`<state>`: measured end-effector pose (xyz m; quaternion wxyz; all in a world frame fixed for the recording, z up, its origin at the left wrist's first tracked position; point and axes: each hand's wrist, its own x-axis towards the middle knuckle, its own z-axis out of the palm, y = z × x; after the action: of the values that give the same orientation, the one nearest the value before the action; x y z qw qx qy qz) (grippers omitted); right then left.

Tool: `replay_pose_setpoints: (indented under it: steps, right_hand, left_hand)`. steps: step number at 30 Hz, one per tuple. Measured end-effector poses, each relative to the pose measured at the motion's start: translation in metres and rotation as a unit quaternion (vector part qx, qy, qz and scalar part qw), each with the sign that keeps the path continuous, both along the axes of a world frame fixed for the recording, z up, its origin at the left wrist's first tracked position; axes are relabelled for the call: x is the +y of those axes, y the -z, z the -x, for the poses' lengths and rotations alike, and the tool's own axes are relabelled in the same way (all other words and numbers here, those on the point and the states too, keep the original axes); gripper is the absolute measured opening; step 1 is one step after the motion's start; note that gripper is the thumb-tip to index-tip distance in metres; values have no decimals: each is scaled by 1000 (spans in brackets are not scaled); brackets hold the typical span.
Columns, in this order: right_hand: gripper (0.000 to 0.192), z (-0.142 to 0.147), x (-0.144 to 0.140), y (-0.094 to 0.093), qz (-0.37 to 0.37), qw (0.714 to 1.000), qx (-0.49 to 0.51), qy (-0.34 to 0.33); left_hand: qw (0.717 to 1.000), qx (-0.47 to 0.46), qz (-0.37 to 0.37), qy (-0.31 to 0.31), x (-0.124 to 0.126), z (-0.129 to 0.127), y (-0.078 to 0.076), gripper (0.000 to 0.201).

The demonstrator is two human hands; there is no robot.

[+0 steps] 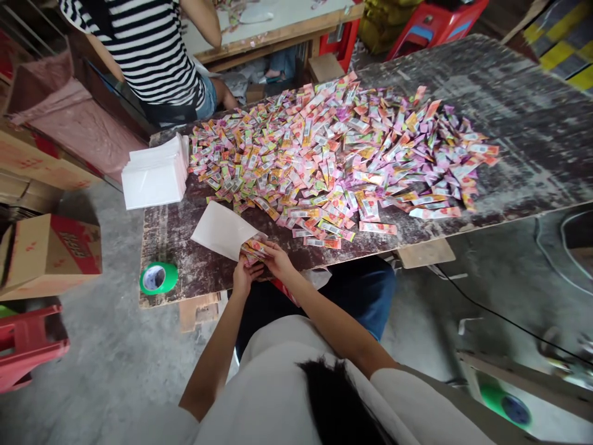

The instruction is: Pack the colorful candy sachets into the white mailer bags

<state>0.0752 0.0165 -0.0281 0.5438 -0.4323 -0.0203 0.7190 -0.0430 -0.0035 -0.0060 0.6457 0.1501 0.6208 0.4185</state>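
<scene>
Pink-orange sachet bundle, white envelope

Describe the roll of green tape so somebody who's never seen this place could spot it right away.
Start at the long dark worktable heaped with colourful sachets. Go to its near left corner, left of the person's left hand and the white envelope. The green tape roll lies flat at the table edge, the only round, solid green thing on the table.
</scene>
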Motion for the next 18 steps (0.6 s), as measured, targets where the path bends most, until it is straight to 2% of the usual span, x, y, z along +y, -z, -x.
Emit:
replay_pose_setpoints:
  steps: [3,6,9,12,14,16,18]
  right_hand:
    - [38,4,-4,2,-34,998,-37,-39]
    - [45,7,-1,2,-83,981,-144,-105]
    - [41,10,8,-2,-149,920,-312,-185]
    - [42,15,19,-9,-186,842,-444,-243]
    - [48,19,24,-11,-188,808,-493,-263]
    - [50,20,28,-10,-188,809,-488,-267]
    - [49,20,30,-6,-180,844,-437,-253]
  left_hand:
    - [999,22,0,37,-1,7,2,29]
    - [994,40,10,102,1,17,4,25]
    - [988,62,27,138,2,22,7,26]
    - [988,88,36,125,1,22,12,29]
    - [987,104,42,117,0,22,14,32]
    - [986,105,41,124,-2,24,15,32]
    - [986,89,33,135,-3,26,14,26]
